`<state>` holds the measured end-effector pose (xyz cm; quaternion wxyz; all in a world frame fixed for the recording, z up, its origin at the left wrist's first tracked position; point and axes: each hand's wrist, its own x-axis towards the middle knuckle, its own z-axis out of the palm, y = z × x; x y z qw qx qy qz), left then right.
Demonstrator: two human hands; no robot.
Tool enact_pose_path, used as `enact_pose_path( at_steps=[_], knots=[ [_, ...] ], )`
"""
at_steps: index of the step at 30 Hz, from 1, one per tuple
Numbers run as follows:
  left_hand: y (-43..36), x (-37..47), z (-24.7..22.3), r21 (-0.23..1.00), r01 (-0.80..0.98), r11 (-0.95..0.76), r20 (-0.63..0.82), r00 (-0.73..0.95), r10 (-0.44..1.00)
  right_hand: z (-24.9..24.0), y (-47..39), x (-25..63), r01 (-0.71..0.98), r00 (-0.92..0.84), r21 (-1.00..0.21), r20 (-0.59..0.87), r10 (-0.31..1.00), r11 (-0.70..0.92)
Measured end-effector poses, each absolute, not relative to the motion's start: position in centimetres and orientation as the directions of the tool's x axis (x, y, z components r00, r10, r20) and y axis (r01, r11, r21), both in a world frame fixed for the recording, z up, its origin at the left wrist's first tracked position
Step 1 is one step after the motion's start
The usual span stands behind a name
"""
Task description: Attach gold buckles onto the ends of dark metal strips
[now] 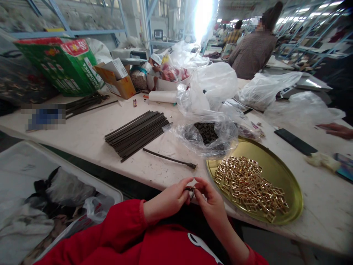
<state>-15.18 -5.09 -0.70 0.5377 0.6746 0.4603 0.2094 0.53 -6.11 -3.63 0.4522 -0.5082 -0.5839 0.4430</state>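
With the clock centred on the hands, the pale table [88, 132] spans roughly 9 to 3, far side at 12. Green carton [79, 70] sits far out at 10. Gold tray [270, 158] at 3, carrying a heap of gold-coloured metal frames [242, 180] toward its near side. Open clear plastic bag [227, 136] at 1, dark small bits inside, just beyond the tray's far-left rim. Stack of dark strips [138, 134] at 10, lying slantwise. Left hand [172, 197] and right hand [208, 193] meet at the table's near edge, both pinching one piece. Loose strip [169, 158] at 11, near the stack. Small dark piece [189, 188] between the fingertips, metallic glint, mostly hidden.
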Motion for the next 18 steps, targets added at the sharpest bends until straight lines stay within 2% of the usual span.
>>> enact_pose_path(
  at_steps=[2, 5, 8, 10, 15, 18],
  knots=[
    [-5.2, -15.2, 0.0, 0.927, 0.374, -0.009, -0.206, 0.530, 0.823, -3.4, -6.0, 0.6, 0.008, -0.086, -0.999, -0.049, 0.995, -0.048],
    [-5.3, -15.2, 0.6, 0.930, 0.367, -0.030, -0.189, 0.544, 0.817, -2.7, -5.7, 0.8, -0.203, -0.119, -0.954, -0.201, 0.972, -0.222],
    [-5.4, -15.0, 0.7, 0.941, 0.337, -0.039, -0.171, 0.572, 0.802, -2.1, -5.6, 1.0, -0.323, -0.207, -0.874, -0.308, 0.929, -0.362],
    [-5.3, -14.9, 0.5, 0.962, 0.273, 0.024, -0.189, 0.595, 0.781, -2.0, -5.6, 0.9, -0.376, -0.264, -0.821, -0.349, 0.899, -0.429],
    [-4.0, -14.7, -0.4, 0.953, 0.118, 0.278, -0.291, 0.600, 0.745, -3.0, -5.2, 0.5, -0.379, -0.285, -0.788, -0.399, 0.872, -0.485],
    [-2.9, -14.6, -0.6, 0.935, 0.132, 0.330, -0.344, 0.570, 0.746, -3.0, -3.4, 1.4, -0.182, -0.295, -0.895, -0.346, 0.891, -0.408]
  ],
)
